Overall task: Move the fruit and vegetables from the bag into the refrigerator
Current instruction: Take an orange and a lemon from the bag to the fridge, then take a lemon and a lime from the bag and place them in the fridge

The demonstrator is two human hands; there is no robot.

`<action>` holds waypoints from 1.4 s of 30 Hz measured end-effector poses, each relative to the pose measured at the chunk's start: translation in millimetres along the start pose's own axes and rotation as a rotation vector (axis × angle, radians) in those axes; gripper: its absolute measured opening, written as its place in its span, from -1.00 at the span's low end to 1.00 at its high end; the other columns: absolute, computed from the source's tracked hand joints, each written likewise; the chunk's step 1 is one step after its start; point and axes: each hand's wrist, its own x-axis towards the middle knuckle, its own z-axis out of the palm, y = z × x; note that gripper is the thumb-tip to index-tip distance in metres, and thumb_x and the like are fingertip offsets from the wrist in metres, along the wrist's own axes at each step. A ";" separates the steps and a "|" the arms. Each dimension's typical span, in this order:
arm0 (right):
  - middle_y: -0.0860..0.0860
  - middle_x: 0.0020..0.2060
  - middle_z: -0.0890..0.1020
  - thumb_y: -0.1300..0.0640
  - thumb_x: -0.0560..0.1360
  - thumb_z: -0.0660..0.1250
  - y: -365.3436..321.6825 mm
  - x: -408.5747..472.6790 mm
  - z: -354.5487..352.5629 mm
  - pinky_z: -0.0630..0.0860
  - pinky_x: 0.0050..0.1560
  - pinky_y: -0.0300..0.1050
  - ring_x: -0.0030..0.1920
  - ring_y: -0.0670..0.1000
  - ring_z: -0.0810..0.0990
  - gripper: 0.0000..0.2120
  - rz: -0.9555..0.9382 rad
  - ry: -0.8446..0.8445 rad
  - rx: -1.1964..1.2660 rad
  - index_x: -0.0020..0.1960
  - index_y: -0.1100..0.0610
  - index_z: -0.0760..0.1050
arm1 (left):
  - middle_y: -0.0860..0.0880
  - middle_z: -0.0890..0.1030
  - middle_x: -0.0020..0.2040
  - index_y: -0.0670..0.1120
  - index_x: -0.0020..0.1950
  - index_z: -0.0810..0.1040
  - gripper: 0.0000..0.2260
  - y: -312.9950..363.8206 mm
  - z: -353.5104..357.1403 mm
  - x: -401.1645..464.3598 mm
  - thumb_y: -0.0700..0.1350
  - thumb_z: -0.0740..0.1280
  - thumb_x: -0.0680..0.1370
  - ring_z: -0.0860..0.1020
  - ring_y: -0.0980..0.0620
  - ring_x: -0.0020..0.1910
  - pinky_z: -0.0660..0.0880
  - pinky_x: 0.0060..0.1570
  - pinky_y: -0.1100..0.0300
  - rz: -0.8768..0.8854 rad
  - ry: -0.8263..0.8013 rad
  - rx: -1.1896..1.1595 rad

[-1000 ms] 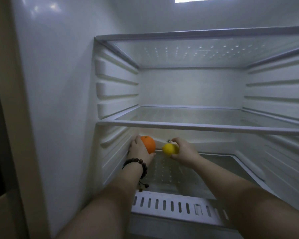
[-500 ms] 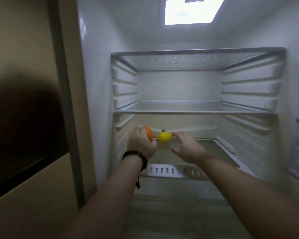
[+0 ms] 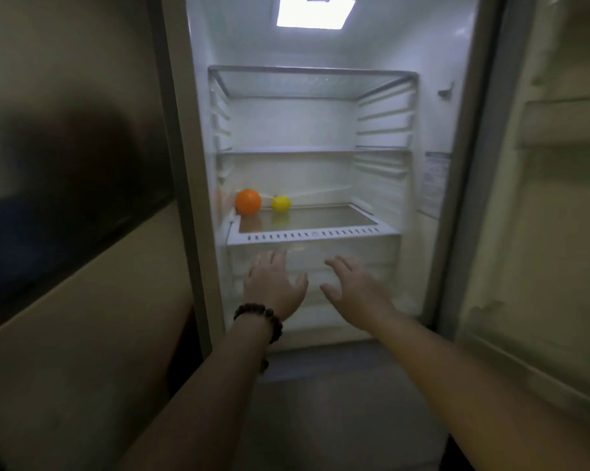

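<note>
An orange (image 3: 248,202) and a smaller yellow fruit (image 3: 280,203) sit side by side at the back left of the lowest glass shelf (image 3: 312,235) in the open refrigerator. My left hand (image 3: 274,287), with a dark bead bracelet on the wrist, hovers in front of the drawer below that shelf, fingers spread and empty. My right hand (image 3: 354,289) is beside it, also spread and holding nothing. Both hands are outside the fridge, well below and in front of the fruit. The bag is out of view.
Two more glass shelves (image 3: 314,151) above are bare. The fridge door (image 3: 541,198) stands open on the right. A closed dark-panelled door (image 3: 76,198) fills the left. A clear drawer (image 3: 314,256) sits under the bottom shelf.
Both hands let go of the fruit and pulled back out of the fridge, downward. The orange and yellow fruit stay on the shelf. The view has backed away.
</note>
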 end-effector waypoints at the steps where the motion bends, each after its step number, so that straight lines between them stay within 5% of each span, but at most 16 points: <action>1: 0.03 0.46 0.25 -0.05 0.55 0.23 -0.4 -21.0 1.4 0.20 0.41 -0.05 0.45 0.03 0.20 -0.48 0.019 -0.012 -0.002 0.45 0.06 0.23 | -0.05 0.39 0.36 -0.07 0.44 0.28 -0.45 2.2 0.8 -17.8 0.11 0.26 0.50 0.29 -0.04 0.36 0.25 0.37 -0.01 0.013 -0.019 0.000; 17: 0.07 0.41 0.32 0.03 0.54 0.25 51.1 -322.9 -69.3 0.33 0.36 0.01 0.38 0.07 0.32 -0.56 0.359 0.169 -0.086 0.39 0.11 0.35 | -0.01 0.13 0.53 0.00 0.53 0.06 -0.40 121.5 46.0 -252.2 0.20 0.11 0.55 0.02 -0.04 0.51 -0.01 0.45 -0.01 0.302 -0.441 -0.005; 26: 0.05 0.45 0.26 0.02 0.58 0.18 58.5 -553.3 -167.4 0.09 0.43 -0.18 0.47 0.04 0.16 -0.53 0.747 0.265 -0.297 0.45 0.15 0.25 | -0.03 0.18 0.51 0.00 0.52 0.09 -0.38 271.1 56.5 -423.9 0.20 0.15 0.54 0.07 -0.05 0.50 0.04 0.44 -0.02 0.617 -0.615 -0.169; 42: 0.03 0.46 0.25 0.01 0.56 0.22 -86.2 -1021.5 -303.0 0.21 0.43 -0.01 0.47 0.06 0.17 -0.56 1.640 0.636 -0.547 0.41 0.05 0.30 | -0.03 0.15 0.53 -0.01 0.53 0.06 -0.40 502.4 -49.9 -840.2 0.18 0.13 0.56 0.03 -0.03 0.51 0.05 0.47 -0.02 1.320 -1.054 -0.542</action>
